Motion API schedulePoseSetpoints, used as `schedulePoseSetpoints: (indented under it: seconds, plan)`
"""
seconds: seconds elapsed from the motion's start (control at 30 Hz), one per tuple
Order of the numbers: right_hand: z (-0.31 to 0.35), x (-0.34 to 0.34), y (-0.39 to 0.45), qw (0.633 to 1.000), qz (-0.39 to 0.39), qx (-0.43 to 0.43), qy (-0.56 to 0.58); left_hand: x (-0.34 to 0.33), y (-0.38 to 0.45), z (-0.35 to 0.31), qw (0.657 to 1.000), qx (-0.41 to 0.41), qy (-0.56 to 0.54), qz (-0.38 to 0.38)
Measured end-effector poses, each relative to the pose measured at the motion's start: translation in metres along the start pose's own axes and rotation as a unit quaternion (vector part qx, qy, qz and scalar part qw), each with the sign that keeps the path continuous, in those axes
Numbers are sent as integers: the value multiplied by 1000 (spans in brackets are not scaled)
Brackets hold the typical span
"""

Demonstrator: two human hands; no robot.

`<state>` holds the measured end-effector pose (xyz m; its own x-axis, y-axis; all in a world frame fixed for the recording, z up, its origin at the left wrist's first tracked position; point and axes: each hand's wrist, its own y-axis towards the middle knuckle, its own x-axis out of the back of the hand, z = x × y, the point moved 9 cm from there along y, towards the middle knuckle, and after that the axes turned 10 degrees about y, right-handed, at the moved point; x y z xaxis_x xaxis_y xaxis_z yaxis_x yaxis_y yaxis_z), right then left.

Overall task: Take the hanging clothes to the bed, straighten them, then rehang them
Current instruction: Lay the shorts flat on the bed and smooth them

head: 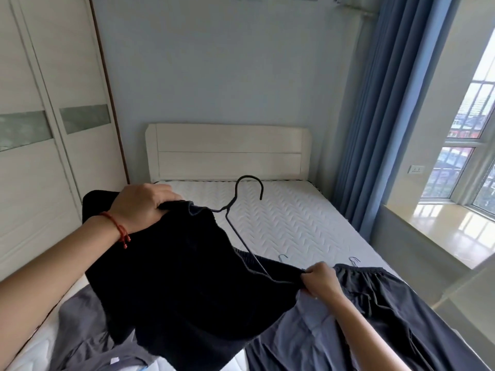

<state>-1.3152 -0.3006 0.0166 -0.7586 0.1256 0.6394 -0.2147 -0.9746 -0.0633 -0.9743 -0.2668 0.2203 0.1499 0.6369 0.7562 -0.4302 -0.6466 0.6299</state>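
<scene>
A black garment (187, 277) hangs in the air over the near end of the bed (289, 218). A black wire hanger (242, 204) sticks out of its neck opening, hook upward and tilted. My left hand (142, 207) grips the garment's upper left edge by the collar. My right hand (320, 279) pinches the garment's right edge, lower and nearer to me. Under them on the mattress lie a grey garment (85, 322), a light blue-grey one (310, 330) and dark grey trousers (396, 303) at the right.
Two more hanger hooks (353, 261) poke out by the trousers' waistband. A white headboard (227, 152) closes the bed's far end. A white wardrobe (48, 129) stands at the left; blue curtains (388, 116) and a window ledge (442, 231) at the right.
</scene>
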Motion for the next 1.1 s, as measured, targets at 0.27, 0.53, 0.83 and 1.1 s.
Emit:
schedulePoseSetpoints:
  seconds: [0.27,0.53,0.83,1.1]
  plan:
    - [79,32,3,988,-61,55,129,-16,23,5,996,41,-81,-24]
    - [128,46,-7,967,-98,183,151,-36,35,24,968,86,-224,-73]
    - [119,50,-18,958,-96,269,23,-68,32,41,939,145,-310,-39]
    - [99,90,-28,941,-218,255,37,-89,-15,63,916,204,-343,41]
